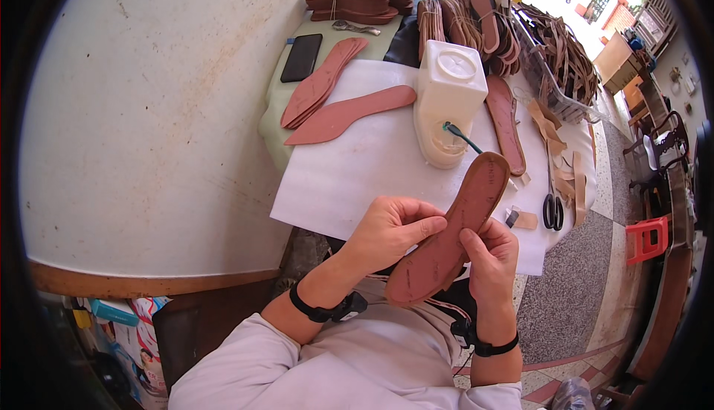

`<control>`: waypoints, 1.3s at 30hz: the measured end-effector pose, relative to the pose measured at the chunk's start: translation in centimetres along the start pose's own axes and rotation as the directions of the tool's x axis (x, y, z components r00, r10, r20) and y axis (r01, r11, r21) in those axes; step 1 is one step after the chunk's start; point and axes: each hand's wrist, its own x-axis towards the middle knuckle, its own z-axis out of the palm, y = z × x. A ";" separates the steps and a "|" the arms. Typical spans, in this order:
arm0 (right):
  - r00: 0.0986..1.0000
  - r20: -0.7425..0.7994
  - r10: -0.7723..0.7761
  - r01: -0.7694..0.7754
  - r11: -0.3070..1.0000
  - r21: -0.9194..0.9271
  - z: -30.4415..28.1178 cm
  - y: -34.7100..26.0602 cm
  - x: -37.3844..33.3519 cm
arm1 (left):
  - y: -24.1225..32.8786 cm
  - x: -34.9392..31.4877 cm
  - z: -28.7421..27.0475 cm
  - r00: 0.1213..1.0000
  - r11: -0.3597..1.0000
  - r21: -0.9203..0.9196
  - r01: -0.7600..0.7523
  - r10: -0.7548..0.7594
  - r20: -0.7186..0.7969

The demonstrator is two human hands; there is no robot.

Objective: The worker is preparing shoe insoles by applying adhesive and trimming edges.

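A reddish-brown shoe insole (465, 213) is held up over the table's near edge, tilted with its heel end pointing away from me. My left hand (401, 231) pinches its left edge near the middle. On the opposite edge, my right hand (491, 255) grips it with the thumb on top; its other fingers are partly hidden underneath. Beyond the insole stands a white plastic glue container (454, 86), and a dark green brush handle (465, 138) sticks out of its opening. Flat on the white sheet lies a single insole (353, 116), beside a small stack of insoles (320, 86).
Bundled insoles (349, 4) and a plastic crate of brown strips (558, 60) line the table's back. A phone (301, 58) and a watch (353, 27) lie at the left. To the right are another insole (506, 123), black-handled scissors (552, 209), leather scraps (547, 127) and a red stool (645, 240).
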 end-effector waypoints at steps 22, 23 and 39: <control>0.981 0.163 0.106 -0.012 0.870 -0.493 -0.1 -1.1 0.3 | 3.1 1.7 -0.6 0.970 0.974 0.004 -0.226 0.225 -0.091; 0.974 0.192 0.121 0.003 0.839 -0.544 -0.1 -1.4 0.3 | 3.1 1.7 -0.8 0.968 0.972 0.060 -0.229 0.234 -0.094; 0.896 0.438 0.069 0.331 0.552 -0.765 -2.4 -5.0 -0.3 | 4.7 -1.4 -0.9 0.976 0.873 0.436 -0.218 0.205 0.078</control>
